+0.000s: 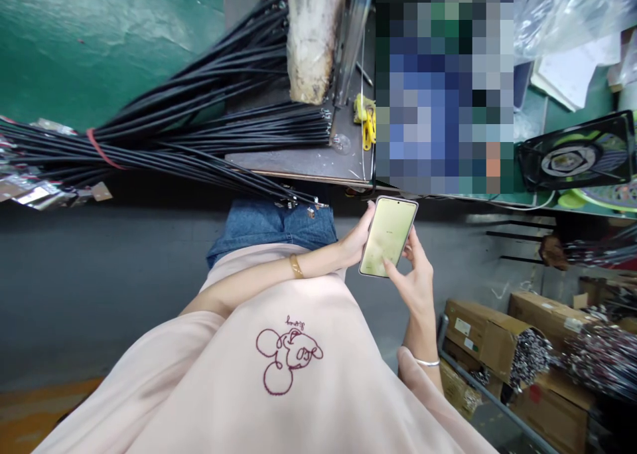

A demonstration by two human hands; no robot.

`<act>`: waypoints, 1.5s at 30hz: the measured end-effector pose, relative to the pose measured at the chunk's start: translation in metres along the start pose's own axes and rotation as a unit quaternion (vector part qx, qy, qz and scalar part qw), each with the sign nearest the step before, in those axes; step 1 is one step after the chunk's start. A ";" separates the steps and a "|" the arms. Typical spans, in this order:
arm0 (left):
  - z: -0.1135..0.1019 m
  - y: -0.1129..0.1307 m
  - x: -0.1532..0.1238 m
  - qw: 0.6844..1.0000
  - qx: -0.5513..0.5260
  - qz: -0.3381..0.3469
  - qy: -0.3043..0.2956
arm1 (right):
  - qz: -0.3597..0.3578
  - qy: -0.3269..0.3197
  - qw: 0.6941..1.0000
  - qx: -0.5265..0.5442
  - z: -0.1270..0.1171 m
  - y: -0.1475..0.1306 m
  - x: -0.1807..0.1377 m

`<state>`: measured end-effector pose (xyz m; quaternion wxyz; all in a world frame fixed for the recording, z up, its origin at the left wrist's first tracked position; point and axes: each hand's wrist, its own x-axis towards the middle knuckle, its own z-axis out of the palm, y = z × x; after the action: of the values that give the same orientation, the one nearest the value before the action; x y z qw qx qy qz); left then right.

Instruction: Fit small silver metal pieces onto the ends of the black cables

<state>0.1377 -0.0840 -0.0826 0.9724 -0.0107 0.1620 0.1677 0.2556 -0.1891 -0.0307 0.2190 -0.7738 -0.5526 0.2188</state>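
A smartphone (391,231) with a lit yellow-green screen is held in front of my body, slightly tilted. My left hand (356,240) grips its left side, with most of the fingers hidden behind it. From the right, my right hand (416,275) also holds the phone; its thumb is on the lower part of the screen and its fingers curl at the right edge. Small marks on the screen are too faint to read.
Bundled black cables (199,135), tied with a red band, lie across the bench and overhang its edge. Yellow-handled cutters (367,132) are near a pixelated area. A black-framed fan (577,158) stands at the right. Cardboard boxes (485,338) of parts stand below, behind a metal rail (492,401).
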 end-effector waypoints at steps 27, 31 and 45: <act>-0.003 0.004 -0.002 0.999 -0.042 0.005 0.005 | 0.050 -0.007 0.996 0.068 0.019 0.006 -0.003; -0.006 0.005 -0.002 0.999 -0.047 -0.002 0.003 | 0.024 -0.019 0.999 0.039 0.016 0.011 -0.005; -0.013 0.001 0.002 0.998 -0.026 -0.041 -0.043 | 0.039 0.138 0.978 0.149 0.001 0.005 0.001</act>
<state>0.1346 -0.0834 -0.0955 0.9840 -0.0357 0.1147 0.1319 0.2596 -0.1900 -0.0346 0.3971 -0.7762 -0.4475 0.1987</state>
